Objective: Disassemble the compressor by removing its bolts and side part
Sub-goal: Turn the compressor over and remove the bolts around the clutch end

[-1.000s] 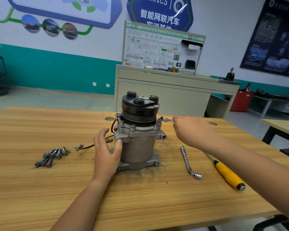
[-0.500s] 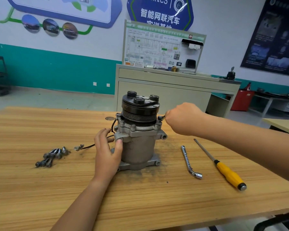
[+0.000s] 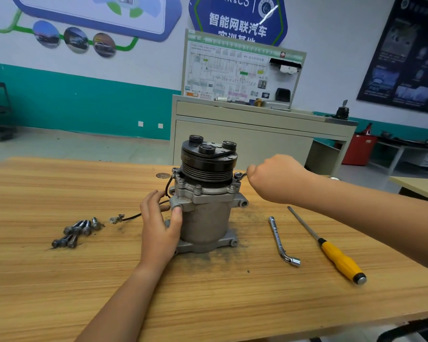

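The grey metal compressor stands upright in the middle of the wooden table, its black pulley on top. My left hand presses against its left side, thumb on a mounting lug. My right hand is closed around a small metal wrench whose end sits on a bolt at the right of the upper flange. A pile of several removed bolts lies on the table to the left.
An L-shaped socket wrench and a yellow-handled screwdriver lie to the right of the compressor. A black wire with a terminal trails left from it. A beige cabinet with a training board stands behind the table.
My right hand has swung the wrench back and up around the right flange bolt, closer to the pulley. The left hand and the compressor have stayed in place.
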